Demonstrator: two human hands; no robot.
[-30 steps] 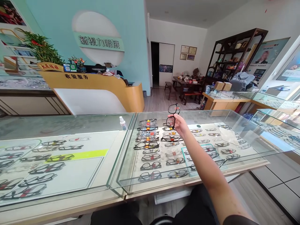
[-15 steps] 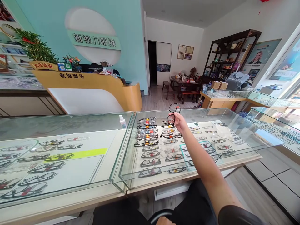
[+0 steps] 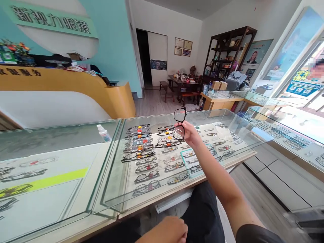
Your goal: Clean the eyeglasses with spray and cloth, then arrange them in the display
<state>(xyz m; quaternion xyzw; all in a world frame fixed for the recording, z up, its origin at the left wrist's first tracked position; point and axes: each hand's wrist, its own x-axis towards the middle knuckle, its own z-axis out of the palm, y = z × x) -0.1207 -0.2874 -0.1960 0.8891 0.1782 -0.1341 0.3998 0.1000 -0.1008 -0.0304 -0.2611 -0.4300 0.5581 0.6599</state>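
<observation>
My right hand [image 3: 191, 133] reaches out over the glass counter and pinches a pair of black-rimmed eyeglasses [image 3: 179, 115] near the bridge. The eyeglasses stand on end, one lens above the other, raised over the counter top. Behind and left of that hand, several dark eyeglasses [image 3: 138, 156] lie in a column on the glass, with a second, shorter column [image 3: 168, 144] beside it. Low in front of me, above my lap, my left hand [image 3: 170, 229] is curled closed. No object shows in it, and its fingers are partly hidden.
A white spray bottle [image 3: 103, 133] stands behind the counter seam. More eyeglasses fill the glass showcase [image 3: 111, 199], and a white cloth [image 3: 224, 134] lies at its far right. Beyond are a yellow reception desk [image 3: 121, 101], a dark wooden table [image 3: 181, 79] and a shelf [image 3: 227, 50].
My view has turned to the right. The eyeglasses in my right hand have turned, their lenses now facing me more squarely. My left hand has risen further into view from my lap.
</observation>
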